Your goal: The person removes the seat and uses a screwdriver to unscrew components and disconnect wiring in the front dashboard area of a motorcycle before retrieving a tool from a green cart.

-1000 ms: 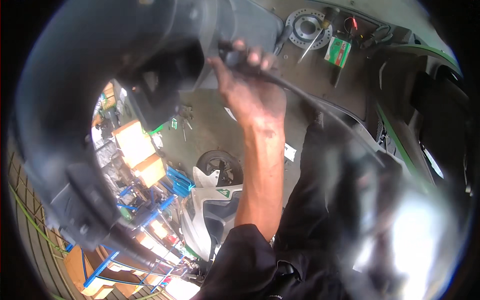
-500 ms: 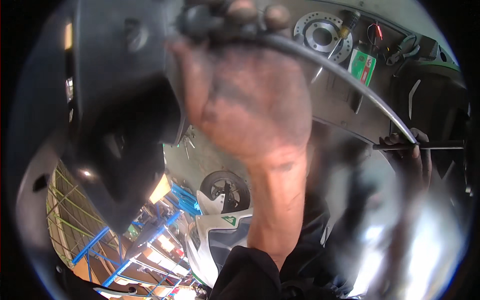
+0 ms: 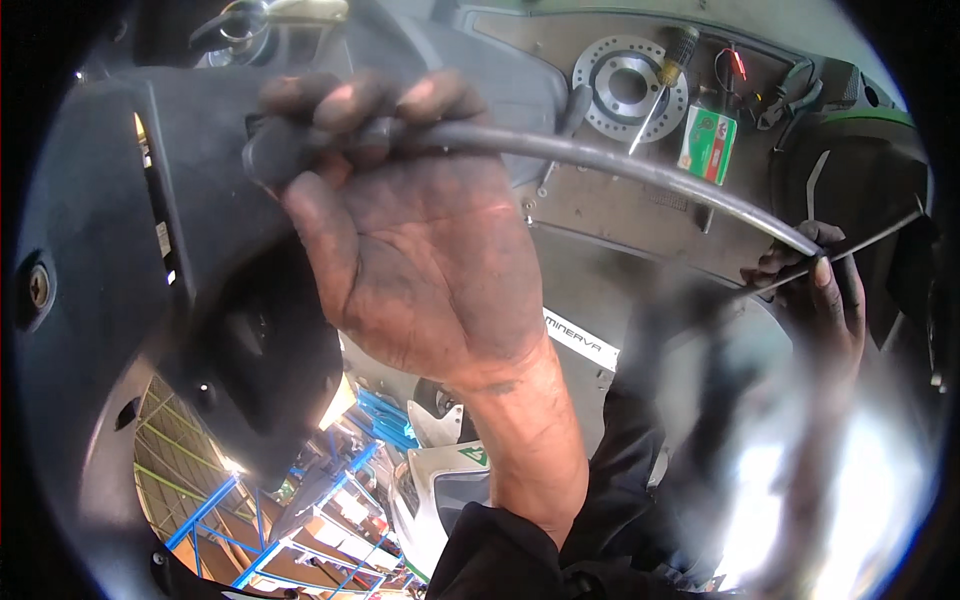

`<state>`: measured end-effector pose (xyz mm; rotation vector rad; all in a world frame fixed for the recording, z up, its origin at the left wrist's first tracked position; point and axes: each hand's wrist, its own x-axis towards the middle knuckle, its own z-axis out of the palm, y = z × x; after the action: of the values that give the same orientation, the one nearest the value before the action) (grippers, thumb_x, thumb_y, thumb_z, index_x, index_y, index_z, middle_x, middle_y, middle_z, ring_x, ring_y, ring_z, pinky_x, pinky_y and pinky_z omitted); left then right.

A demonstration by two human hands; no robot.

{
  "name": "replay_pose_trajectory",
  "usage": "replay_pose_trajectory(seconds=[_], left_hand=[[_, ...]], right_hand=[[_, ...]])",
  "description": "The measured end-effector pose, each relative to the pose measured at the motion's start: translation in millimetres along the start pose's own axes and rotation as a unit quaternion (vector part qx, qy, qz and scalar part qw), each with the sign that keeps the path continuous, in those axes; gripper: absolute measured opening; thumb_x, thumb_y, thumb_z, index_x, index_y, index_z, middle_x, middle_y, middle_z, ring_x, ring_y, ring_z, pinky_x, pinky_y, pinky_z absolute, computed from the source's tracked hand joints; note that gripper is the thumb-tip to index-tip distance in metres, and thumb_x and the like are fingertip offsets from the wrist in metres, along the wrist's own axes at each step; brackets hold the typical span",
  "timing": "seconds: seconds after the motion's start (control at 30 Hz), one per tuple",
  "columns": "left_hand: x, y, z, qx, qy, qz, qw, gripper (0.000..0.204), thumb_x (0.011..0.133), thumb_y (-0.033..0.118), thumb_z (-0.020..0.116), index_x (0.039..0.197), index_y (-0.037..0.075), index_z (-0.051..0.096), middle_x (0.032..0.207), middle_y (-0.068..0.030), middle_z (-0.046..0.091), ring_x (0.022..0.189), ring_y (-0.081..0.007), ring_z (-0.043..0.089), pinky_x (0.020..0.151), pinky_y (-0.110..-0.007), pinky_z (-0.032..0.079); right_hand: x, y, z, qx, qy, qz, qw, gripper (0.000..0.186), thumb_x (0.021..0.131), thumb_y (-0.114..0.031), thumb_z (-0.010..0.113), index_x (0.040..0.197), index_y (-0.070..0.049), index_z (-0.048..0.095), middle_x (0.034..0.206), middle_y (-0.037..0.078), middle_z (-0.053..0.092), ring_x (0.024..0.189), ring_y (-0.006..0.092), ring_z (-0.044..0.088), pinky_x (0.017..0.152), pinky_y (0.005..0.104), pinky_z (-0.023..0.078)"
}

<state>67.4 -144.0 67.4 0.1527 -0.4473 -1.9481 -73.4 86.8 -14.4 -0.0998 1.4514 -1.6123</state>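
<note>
Lower and further left in view than half a second ago, the left hand (image 3: 430,245) curls three visible fingers and its thumb around one end of a single black tube (image 3: 600,160). That tube arches across to the right hand (image 3: 828,285), whose partly blurred fingers pinch at its other end and at one thin strip (image 3: 880,232), now slanted instead of level. Beyond the tube, one perforated disc (image 3: 606,90), one screwdriver (image 3: 678,55) crossing its edge and one green-and-red box (image 3: 708,143) lie on a grey board (image 3: 600,200). Farther off stands one blue-framed rack (image 3: 200,512).
</note>
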Motion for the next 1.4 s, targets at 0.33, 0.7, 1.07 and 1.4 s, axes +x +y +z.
replay_pose_trajectory(seconds=[0.33, 0.7, 1.07, 1.4], left_hand=[[3, 2, 4, 0.015, 0.021, 0.007, 1.000, 0.029, 0.098, 0.013, 0.053, 0.124, -0.001, 0.049, 0.113, -0.0088, 0.054, 0.099, -0.0208, 0.050, 0.090, -0.040, 0.037], [6, -2, 2, 0.007, -0.033, -0.016, 0.999, 0.025, 0.099, 0.018, 0.056, 0.117, 0.002, 0.049, 0.103, -0.0035, 0.053, 0.086, -0.0194, 0.047, 0.078, -0.038, 0.034], [10, -4, 1, -0.013, -0.004, -0.003, 1.000, 0.022, 0.102, 0.024, 0.053, 0.109, 0.003, 0.051, 0.097, -0.0049, 0.050, 0.084, -0.0189, 0.047, 0.078, -0.038, 0.035], [9, -3, -1, 0.006, -0.022, -0.009, 1.000, 0.021, 0.101, 0.023, 0.055, 0.108, 0.004, 0.049, 0.094, -0.0034, 0.049, 0.084, -0.0186, 0.047, 0.078, -0.038, 0.035]], right_hand=[[-5, -20, 5, 0.125, -0.013, 0.063, 0.990, 0.055, 0.105, -0.032, 0.048, 0.135, 0.014, 0.046, 0.083, 0.015, 0.064, 0.044, 0.0126, 0.061, 0.037, 0.0220, 0.051], [-2, -16, -13, -0.276, 0.065, -0.219, 0.934, 0.055, 0.105, -0.038, 0.048, 0.143, 0.002, 0.047, 0.112, 0.016, 0.069, 0.102, 0.0248, 0.070, 0.095, 0.0389, 0.054], [14, -18, -38, -0.329, 0.008, -0.110, 0.938, 0.046, 0.107, -0.041, 0.044, 0.107, 0.000, 0.066, 0.083, 0.010, 0.061, 0.076, 0.0151, 0.061, 0.075, 0.0330, 0.048], [15, 4, -75, -0.360, -0.010, -0.126, 0.924, 0.044, 0.105, -0.039, 0.053, 0.128, -0.003, 0.062, 0.101, 0.011, 0.063, 0.099, 0.0174, 0.066, 0.094, 0.0357, 0.052]])
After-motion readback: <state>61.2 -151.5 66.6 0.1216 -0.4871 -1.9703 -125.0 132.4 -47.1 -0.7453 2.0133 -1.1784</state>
